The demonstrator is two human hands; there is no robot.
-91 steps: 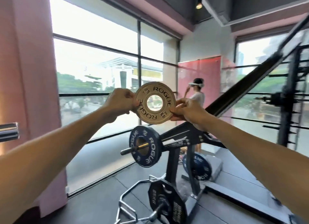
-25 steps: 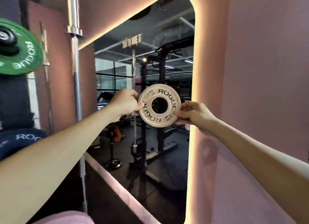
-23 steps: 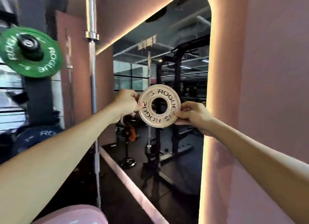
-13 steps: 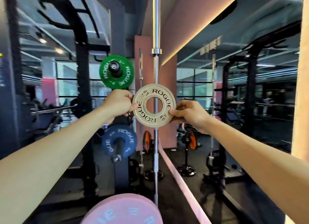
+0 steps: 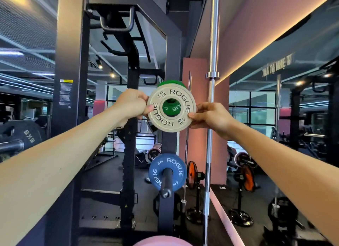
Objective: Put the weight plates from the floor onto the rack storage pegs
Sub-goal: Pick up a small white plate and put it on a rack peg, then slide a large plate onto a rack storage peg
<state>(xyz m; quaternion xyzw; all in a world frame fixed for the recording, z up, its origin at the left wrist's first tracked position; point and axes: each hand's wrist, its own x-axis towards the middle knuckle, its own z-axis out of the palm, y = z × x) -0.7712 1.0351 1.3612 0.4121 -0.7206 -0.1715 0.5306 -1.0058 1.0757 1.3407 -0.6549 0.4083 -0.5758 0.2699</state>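
We face a tall black rack (image 5: 170, 66) that fills the middle of the scene, with a mirror wall (image 5: 293, 80) to the right and an upright steel barbell (image 5: 212, 62) standing between them. Low on the rack's near post, a blue plate (image 5: 176, 165) sits on a peg (image 5: 166, 181) that points toward us. Higher on the same post, a green plate (image 5: 170, 107) hangs on another peg, mostly hidden.

We hold a small cream plate (image 5: 171, 109) upright at arm's length, its flat face toward us and its centre hole lined up over the green plate, which shows through it. Our left hand (image 5: 131, 104) grips the left rim with curled fingers and thumb; our right hand (image 5: 211, 117) pinches the lower right rim. Both hands are equally near.

The peg's long axis seems to run toward us, so we judge the coming move is a straight push away, hole over peg tip. The peg tip itself is hidden behind the plate.
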